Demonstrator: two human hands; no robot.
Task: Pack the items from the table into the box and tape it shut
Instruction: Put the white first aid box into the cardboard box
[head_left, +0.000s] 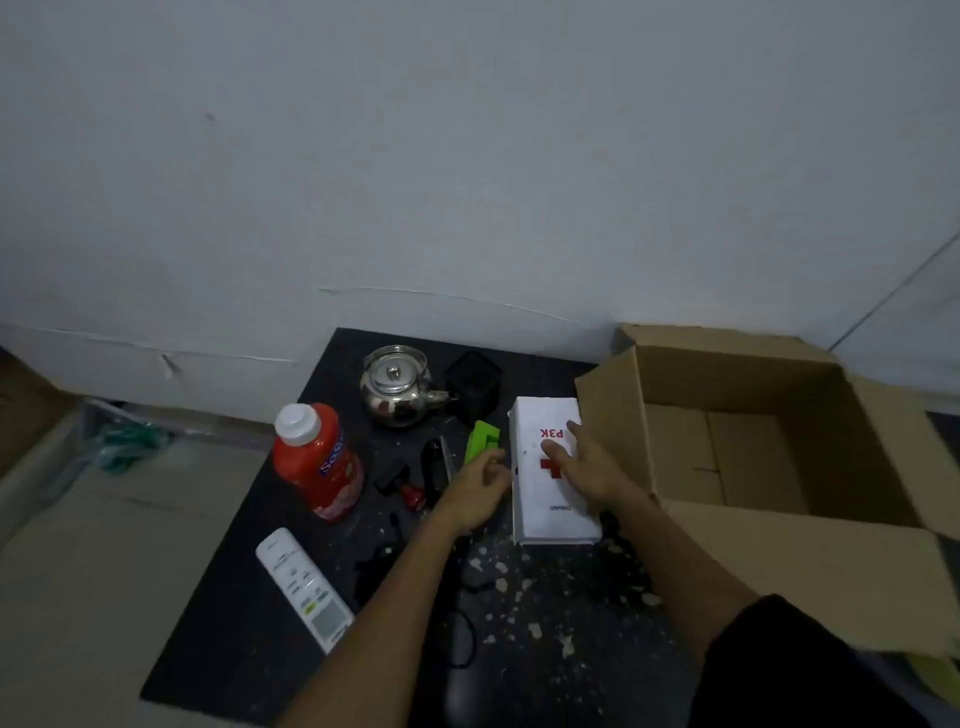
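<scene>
A: Right hand (584, 462) lies flat on the white first-aid box (550, 467), fingers straight and spread over its top face. No curl round an edge.

B: Left hand (475, 491)?

A: At the box's left edge, fingers loosely bent toward it. Whether they grasp the side or only touch it, I cannot tell; the fingertips are blurred.

B: Box appearance?

A: White, oblong, lying flat on the dark table (249, 613). Red cross and red letters "P3K", read upside down from here; the right hand covers part of the cross. Small grey print near the close end, illegible.

B: Where relative to the carton?

A: Just left of the open cardboard box (779, 441), near its left wall. Flaps up, brown floor showing.

B: Further out?

A: Green block (480, 441) just beside the left hand's fingers. Steel kettle (397, 387) and black cube-shaped holder (472, 384) behind. Red bottle with white cap (317, 460) to the left, white remote (306, 587) nearer.

B: Unclear items?

A: Small black and red objects (415, 480) between bottle and left hand; type not discernible. The carton's near flap is cut off at the frame's right edge.
</scene>
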